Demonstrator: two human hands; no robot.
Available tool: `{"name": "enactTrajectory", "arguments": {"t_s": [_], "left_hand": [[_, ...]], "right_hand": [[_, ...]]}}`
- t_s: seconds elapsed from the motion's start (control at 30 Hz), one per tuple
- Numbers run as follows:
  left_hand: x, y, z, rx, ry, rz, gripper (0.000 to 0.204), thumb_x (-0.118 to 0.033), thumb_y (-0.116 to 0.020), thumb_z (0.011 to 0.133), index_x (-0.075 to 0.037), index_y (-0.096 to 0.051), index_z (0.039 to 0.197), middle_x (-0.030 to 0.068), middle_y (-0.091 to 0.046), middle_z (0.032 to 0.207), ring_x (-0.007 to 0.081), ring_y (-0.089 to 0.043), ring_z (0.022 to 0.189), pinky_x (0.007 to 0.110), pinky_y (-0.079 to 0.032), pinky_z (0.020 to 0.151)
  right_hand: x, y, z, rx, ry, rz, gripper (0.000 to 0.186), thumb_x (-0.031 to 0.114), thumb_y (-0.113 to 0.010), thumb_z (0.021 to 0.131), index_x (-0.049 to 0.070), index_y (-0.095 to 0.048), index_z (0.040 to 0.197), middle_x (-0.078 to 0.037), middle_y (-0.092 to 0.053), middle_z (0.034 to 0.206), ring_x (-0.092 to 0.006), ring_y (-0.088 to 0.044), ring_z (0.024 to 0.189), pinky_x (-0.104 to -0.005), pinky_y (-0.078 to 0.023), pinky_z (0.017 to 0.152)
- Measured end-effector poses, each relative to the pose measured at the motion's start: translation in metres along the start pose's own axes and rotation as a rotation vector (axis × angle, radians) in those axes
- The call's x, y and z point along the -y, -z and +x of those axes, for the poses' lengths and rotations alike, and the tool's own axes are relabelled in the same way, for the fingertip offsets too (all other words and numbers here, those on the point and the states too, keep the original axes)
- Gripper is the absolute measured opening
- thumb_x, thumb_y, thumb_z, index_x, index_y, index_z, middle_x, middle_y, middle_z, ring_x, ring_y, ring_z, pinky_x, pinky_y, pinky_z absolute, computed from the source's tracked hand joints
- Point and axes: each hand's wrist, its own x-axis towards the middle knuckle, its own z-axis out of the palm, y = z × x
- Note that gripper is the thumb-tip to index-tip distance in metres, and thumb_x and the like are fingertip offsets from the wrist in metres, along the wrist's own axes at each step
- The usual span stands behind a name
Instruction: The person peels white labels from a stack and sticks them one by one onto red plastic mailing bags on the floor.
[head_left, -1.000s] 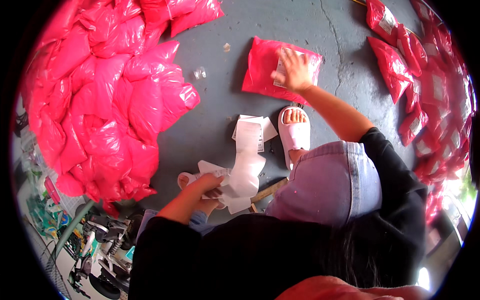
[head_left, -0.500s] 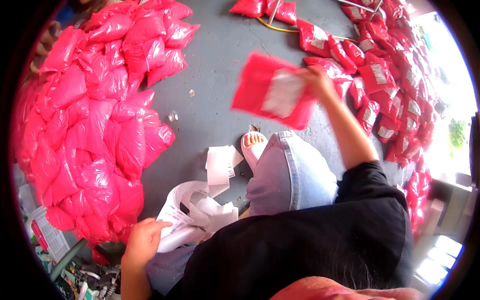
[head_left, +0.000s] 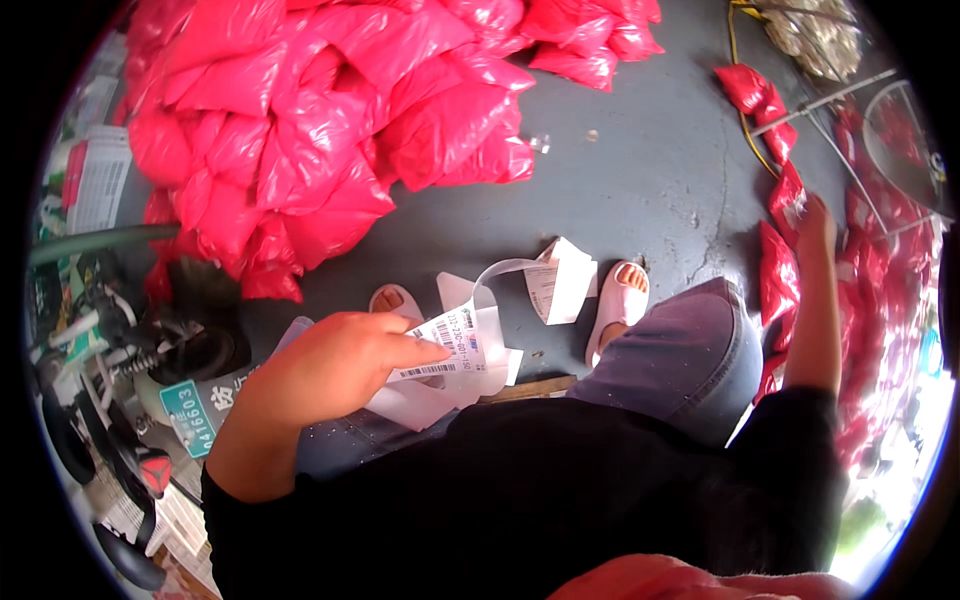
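My left hand [head_left: 335, 365] is closed on a strip of white printed labels [head_left: 455, 345], its index finger lying along the top label. The strip curls over my lap and a folded length of labels [head_left: 560, 285] hangs beyond it, above the floor between my sandalled feet. My right arm stretches out to the right, and my right hand [head_left: 816, 222] is at a red plastic mailer bag [head_left: 786, 200] at the edge of the right-hand pile. Its fingers are small and partly hidden, so whether they grip the bag does not show.
A big heap of pink-red plastic bags [head_left: 330, 110] fills the far left. Red bags [head_left: 870, 300] pile up along the right, by a metal frame [head_left: 850, 95] and a yellow cable [head_left: 755, 140]. A scooter or bicycle with a teal plate [head_left: 188, 415] stands at left.
My right hand has carried the labelled red bag from the middle out to the right pile. My left hand has come up and inward with the label strip. The view has turned.
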Motion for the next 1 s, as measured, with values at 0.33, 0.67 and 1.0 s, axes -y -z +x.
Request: {"name": "enactTrajectory", "arguments": {"t_s": [0.33, 0.67, 1.0], "left_hand": [[0.037, 0.012, 0.051, 0.055, 0.024, -0.137, 0.033, 0.002, -0.051, 0.070, -0.008, -0.061, 0.100, 0.0147, -0.057, 0.084, 0.0295, -0.054, 0.080, 0.035, -0.044, 0.071], [0.056, -0.007, 0.077, 0.233, 0.016, -0.171, 0.042, 0.007, -0.045, 0.069, -0.012, -0.060, 0.103, 0.0139, -0.057, 0.082, 0.0291, -0.055, 0.074, 0.033, -0.044, 0.068], [0.034, -0.031, 0.121, 0.299, 0.016, -0.213, 0.045, 0.008, -0.044, 0.067, -0.012, -0.059, 0.106, 0.0136, -0.057, 0.088, 0.0287, -0.056, 0.077, 0.033, -0.044, 0.068]], "right_hand": [[0.023, -0.530, -0.074, 0.611, -0.127, -0.674, 0.049, 0.043, -0.063, 0.074, 0.006, -0.051, 0.104, -0.003, -0.056, 0.077, -0.0110, -0.054, 0.066, -0.0211, -0.041, 0.049], [0.045, -0.331, -0.134, 0.577, 0.313, 0.047, 0.018, 0.005, -0.062, 0.073, 0.005, -0.052, 0.088, 0.004, -0.050, 0.067, -0.0043, -0.045, 0.057, -0.0183, -0.035, 0.050], [-0.008, -0.226, -0.140, 0.012, 0.739, -0.465, 0.017, 0.003, -0.062, 0.069, 0.004, -0.046, 0.077, -0.004, -0.046, 0.060, -0.0119, -0.045, 0.051, -0.0264, -0.038, 0.046]]}}
